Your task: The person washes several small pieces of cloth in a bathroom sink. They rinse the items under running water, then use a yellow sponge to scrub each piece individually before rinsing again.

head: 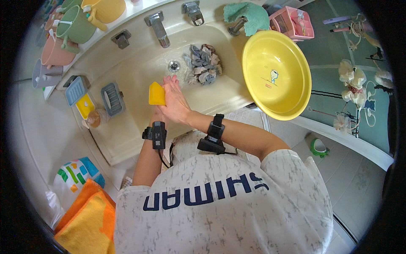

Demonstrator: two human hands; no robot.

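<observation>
Over the cream sink [133, 76], my right hand [174, 100] lies with its back up and its fingers stretched toward the drain. My left hand [160, 115] is mostly hidden beneath it; only the part near the wrist shows. A yellow block, sponge or soap, [156, 94] touches the left edge of my right hand; which hand bears it is hidden. Wet, crumpled grey and beige cloths [204, 65] lie in the sink, right of the metal drain [173, 66]. The chrome faucet spout [159, 31] stands above the drain, and water wets the basin near the cloths.
A yellow plastic basin [287, 79] rests at the sink's right edge, beside a green cloth [250, 16] and a pink organizer [296, 23]. On the left are a grey soap dish [113, 99], a blue one [76, 91] and a bottle [96, 118]. Cups [76, 28] line the shelf.
</observation>
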